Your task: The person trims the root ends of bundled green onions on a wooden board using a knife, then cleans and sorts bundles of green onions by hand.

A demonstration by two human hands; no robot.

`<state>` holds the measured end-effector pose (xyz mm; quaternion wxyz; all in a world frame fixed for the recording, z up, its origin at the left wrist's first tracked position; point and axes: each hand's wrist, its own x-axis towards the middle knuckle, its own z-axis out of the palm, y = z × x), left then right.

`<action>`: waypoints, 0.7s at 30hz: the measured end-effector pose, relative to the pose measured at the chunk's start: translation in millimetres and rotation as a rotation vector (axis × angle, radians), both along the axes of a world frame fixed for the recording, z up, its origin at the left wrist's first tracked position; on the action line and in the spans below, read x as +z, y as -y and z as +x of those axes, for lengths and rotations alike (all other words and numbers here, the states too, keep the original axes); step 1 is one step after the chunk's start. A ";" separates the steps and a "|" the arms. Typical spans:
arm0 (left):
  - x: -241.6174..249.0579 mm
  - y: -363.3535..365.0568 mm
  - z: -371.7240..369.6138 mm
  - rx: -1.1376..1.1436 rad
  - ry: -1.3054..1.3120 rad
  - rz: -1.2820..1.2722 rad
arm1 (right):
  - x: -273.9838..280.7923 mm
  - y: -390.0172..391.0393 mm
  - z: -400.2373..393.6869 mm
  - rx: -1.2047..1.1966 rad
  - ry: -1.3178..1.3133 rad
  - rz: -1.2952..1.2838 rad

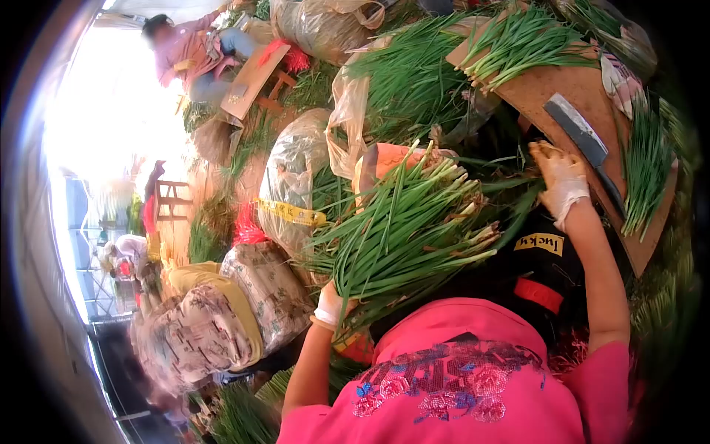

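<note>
My left hand (334, 305), in a white glove, is wrapped round the lower left side of a large bunch of green leafy stalks (399, 229). The pale root ends of the bunch point to the right. My right hand (560, 177), in a stained glove, is apart from the bunch, near the left edge of a brown board (547, 85). Its fingers are spread, with nothing visible in them. A cleaver (580, 133) with a dark handle lies on the board, just right of that hand. More trimmed stalks (518, 44) lie at the board's top.
Loose greens (407, 81) lie in an open plastic bag beyond the bunch. A full clear bag (292, 177) stands to its left. A person in a patterned top (192, 333) is close at the left; another person (196, 55) sits by a small wooden table (255, 81) at the upper left.
</note>
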<state>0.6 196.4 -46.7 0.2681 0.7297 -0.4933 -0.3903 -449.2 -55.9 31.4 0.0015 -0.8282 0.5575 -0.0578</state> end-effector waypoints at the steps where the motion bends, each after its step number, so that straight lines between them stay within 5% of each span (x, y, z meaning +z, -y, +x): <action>1: 2.9 1.1 -2.7 -0.056 0.131 -0.015 | 0.6 -3.4 10.5 0.080 0.011 -0.110; 3: 7.2 0.8 -5.6 -0.122 0.318 -0.035 | 10.7 -7.3 37.2 0.224 0.124 0.121; 5: 9.2 0.2 -4.1 -0.162 0.431 -0.040 | 23.4 -4.2 84.8 0.277 -0.255 0.491; 8: 39.7 12.3 -23.1 -0.087 0.396 0.028 | -27.8 3.3 115.1 0.398 -0.322 0.529; 10: 60.5 22.7 -36.0 -0.080 0.425 0.053 | -53.8 10.1 135.9 0.222 0.029 0.649; 15: 51.8 16.5 -25.9 -0.121 0.465 0.056 | -40.1 -14.2 160.4 0.214 0.662 0.881; 17: 44.2 15.3 -21.9 -0.200 0.518 0.061 | -77.9 -10.2 159.0 0.244 1.176 1.071; 18: 19.1 9.8 -7.8 -0.299 0.571 -0.025 | -53.2 -12.1 146.5 0.011 1.384 1.280; 21: 17.3 8.6 -10.9 -0.423 0.628 -0.030 | -3.6 -1.5 93.0 -0.182 1.826 1.187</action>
